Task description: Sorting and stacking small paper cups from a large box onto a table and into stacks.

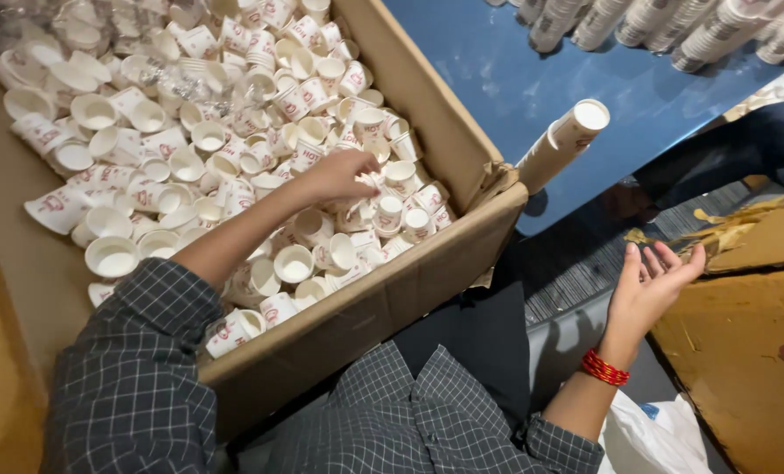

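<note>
With the left hand point(339, 175) pinching small white paper cups point(383, 189) inside the cardboard box point(392, 298), grip rims lightly without crushing them; the right hand point(651, 285) waits open, empty, palm-up.

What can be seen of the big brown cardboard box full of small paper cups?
The big brown cardboard box is open-topped, its plain corrugated walls creased and its near right corner torn. It is heaped with small white paper cups with red print, lying loose at all angles. The left hand reaches in among them. A leaning stack of cups touches its right wall.
</note>
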